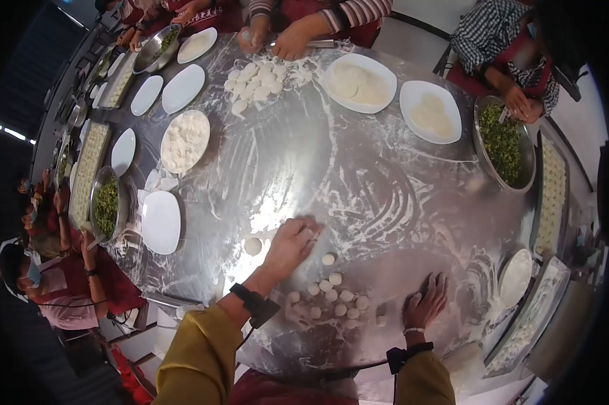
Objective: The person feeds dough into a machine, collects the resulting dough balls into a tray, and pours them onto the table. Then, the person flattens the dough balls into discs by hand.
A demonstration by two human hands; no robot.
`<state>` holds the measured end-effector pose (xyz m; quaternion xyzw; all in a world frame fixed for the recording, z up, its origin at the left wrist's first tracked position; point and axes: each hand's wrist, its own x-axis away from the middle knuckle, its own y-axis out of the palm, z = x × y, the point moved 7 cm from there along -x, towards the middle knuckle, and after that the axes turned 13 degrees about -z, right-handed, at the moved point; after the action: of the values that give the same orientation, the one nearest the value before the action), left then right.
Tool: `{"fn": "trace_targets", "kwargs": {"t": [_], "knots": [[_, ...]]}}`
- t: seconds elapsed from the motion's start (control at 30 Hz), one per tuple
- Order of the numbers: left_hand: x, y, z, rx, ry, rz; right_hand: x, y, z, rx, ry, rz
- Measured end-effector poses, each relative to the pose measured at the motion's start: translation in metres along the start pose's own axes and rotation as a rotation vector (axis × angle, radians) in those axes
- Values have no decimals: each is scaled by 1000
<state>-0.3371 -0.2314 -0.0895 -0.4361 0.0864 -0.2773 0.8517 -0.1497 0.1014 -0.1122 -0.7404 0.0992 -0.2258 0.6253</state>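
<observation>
My left hand [290, 248] is palm down low over the floured steel table, its fingers bent and drawn together; whatever may be under or in them is hidden. Just left of it lies a slightly flattened round of dough [252, 246]. A small dough ball [328, 259] sits below its fingers, close to a loose cluster of several dough balls [332, 295]. To the right of that cluster, my right hand [426, 301] has its fingers stretched out and holds nothing. A small dough piece [381, 320] lies between it and the cluster.
Across the table [277, 162], a person's hands work beside flattened dough pieces [254, 82]. Plates of wrappers [360, 82], [431, 112] stand at the far right. Bowls of green filling [505, 145], [106, 208] flank both sides. A flour bowl [185, 142] stands left, a flour dish [515, 278] right.
</observation>
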Motion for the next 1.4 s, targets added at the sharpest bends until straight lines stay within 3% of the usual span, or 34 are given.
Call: {"fn": "trace_targets", "kwargs": {"t": [0.13, 0.27, 0.47, 0.57, 0.77, 0.97, 1.0, 1.1, 1.2, 1.3, 1.4], "knots": [[2, 3, -7, 148, -141, 5, 1, 2, 1, -13, -7, 3], [6, -6, 0, -43, -86, 151, 1, 2, 2, -3, -7, 10], [11, -17, 1, -114, -222, 135, 2, 0, 1, -9, -13, 21], [-11, -41, 26, -159, -205, 226, 1, 0, -2, -6, -15, 36], [-69, 8, 13, -471, -125, 15, -10, 4, -3, 2, -11, 28], [-41, -25, 11, -417, -137, 121, -4, 2, 0, 10, -41, 58], [-31, -22, 16, -461, -56, 59, -2, 0, -1, 8, -38, 59], [-3, 2, 50, -84, 462, -172, 1, -1, -3, 18, -49, 53], [14, 25, 48, -22, 372, -321, 2, 0, -2, 18, -27, 45], [27, 22, 23, 431, 5, -310, 1, 4, -1, 18, -34, 64], [61, 15, 5, 394, -147, -83, 2, 5, 0, 34, -46, 81]]}}
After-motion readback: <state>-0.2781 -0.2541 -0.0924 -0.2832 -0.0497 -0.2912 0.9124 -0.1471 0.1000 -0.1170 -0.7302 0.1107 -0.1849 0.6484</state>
